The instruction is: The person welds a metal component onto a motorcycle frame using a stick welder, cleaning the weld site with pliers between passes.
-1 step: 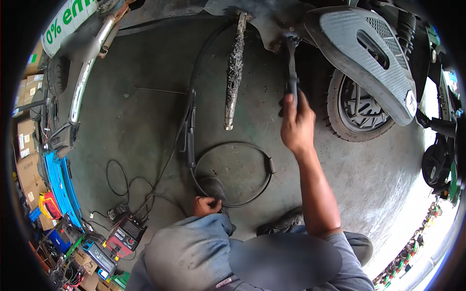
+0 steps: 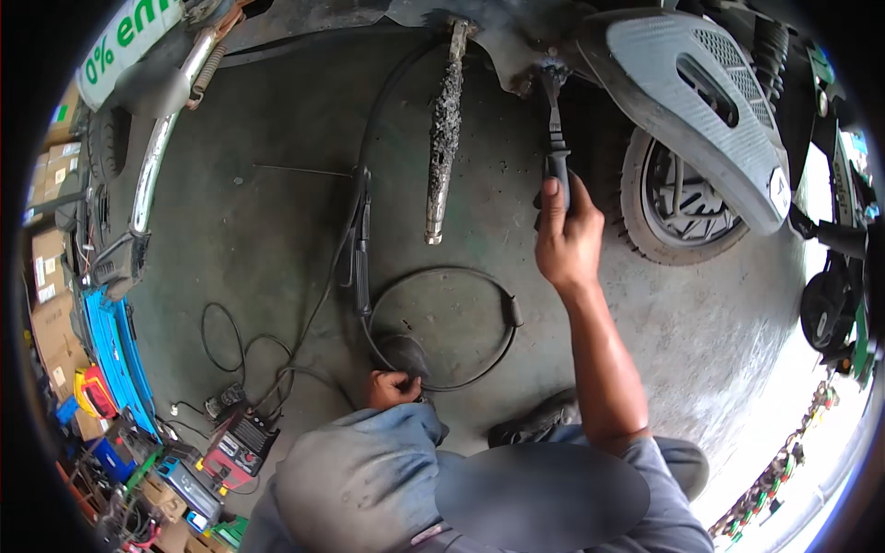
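My right hand is closed round the dark handle of a scraper, arm stretched forward. The scraper's metal end touches the rough, discoloured lower edge of a grey metal panel. My left hand is curled low beside the toe of my dark shoe; what its fingers hold, if anything, is hidden. Left of the scraper, a metal rod crusted with dark lumpy residue extends from the panel toward me. A black cable loops on the floor in front of my left hand.
A scooter's grey footboard cover and its wheel stand close right of my right hand. A red welding machine with trailing cables sits at lower left. A black electrode holder lies on the floor. Cartons line the left side.
The scraper has turned in my right hand, so its blade now shows broader. My right hand has shifted very slightly; my left hand stays in place.
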Available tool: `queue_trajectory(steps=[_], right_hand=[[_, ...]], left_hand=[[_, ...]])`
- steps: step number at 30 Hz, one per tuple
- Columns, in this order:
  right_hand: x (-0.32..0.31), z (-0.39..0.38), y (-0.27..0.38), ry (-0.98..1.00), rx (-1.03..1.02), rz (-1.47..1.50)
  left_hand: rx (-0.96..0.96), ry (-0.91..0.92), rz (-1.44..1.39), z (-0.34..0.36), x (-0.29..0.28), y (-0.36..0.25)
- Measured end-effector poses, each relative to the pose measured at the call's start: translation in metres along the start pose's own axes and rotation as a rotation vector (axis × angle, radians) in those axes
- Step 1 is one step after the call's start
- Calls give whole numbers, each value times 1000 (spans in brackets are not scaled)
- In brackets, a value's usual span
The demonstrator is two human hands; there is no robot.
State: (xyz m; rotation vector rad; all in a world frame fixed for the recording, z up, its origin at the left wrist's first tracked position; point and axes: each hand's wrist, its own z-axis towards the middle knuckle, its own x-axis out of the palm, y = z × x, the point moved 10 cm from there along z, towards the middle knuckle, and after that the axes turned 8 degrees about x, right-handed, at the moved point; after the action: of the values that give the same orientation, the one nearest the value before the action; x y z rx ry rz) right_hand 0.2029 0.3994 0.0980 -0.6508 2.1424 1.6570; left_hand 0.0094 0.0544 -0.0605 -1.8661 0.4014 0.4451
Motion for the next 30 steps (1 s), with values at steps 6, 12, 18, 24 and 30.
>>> queue_trajectory(steps=[6, 12, 18, 24, 30], right_hand=[[-40, -65, 60, -31, -417, 777], [5, -8, 18, 16, -39, 71], [-33, -50, 76, -153, -578, 512], [2, -37, 30, 8, -277, 243], [-47, -72, 99, -355, -747, 374]], left_hand=[[76, -43, 1, -8, -4, 7], [219, -151, -81, -10, -19, -11], [153, -103, -12, -7, -10, -5], [256, -323, 99, -9, -21, -13], [212, -389, 146, -17, -23, -17]])
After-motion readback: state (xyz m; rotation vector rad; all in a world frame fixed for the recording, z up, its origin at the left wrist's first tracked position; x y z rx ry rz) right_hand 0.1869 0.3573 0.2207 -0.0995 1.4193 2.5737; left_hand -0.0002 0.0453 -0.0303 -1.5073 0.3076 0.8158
